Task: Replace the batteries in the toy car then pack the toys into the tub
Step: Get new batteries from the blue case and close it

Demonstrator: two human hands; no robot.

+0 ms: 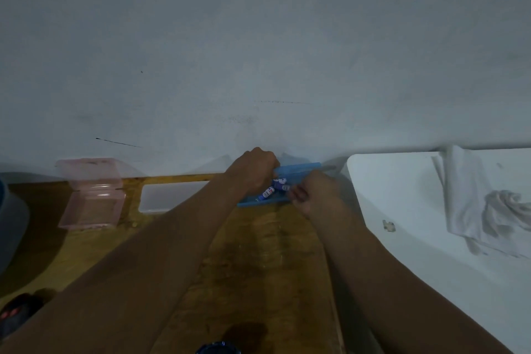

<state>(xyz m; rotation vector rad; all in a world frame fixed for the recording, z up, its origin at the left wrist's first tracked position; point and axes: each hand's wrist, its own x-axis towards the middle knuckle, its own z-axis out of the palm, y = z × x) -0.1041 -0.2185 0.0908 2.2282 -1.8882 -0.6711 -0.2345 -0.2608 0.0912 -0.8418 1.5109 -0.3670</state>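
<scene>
When we looked down, both our arms lay stretched out over the brown wooden table [258,253] toward its far edge, where it met the grey wall [258,37]. A blue tray [298,168] sat at that far edge, close to the far right corner. Inside it lay a few small batteries [270,191] with blue, white and red wrappers, all mixed up and touching each other.

Our left hand [254,169] was curled into a fist at the left end of the tray's far wall and held on to it. Our right hand [316,192] was at the tray's right end, with its fingers [298,195] bent in just beside the batteries. We could not tell if those fingers pinched a battery, held the tray or held nothing. The two hands were apart, with the batteries between them. A thin grey stick [330,167] poked out past the right end of the tray.

Along the same far edge, left of the tray, lay a flat white board [172,195]. Further left stood a see-through pink box [92,195] with its lid tipped up against the wall. At the left edge a big grey tub [13,210] showed only in part. At the near edge a dark blue round thing [218,349] peeked in, too cut off to tell what it was. Beside the table's right edge was a white surface [402,195] with a crumpled white cloth [488,204] on it.
</scene>
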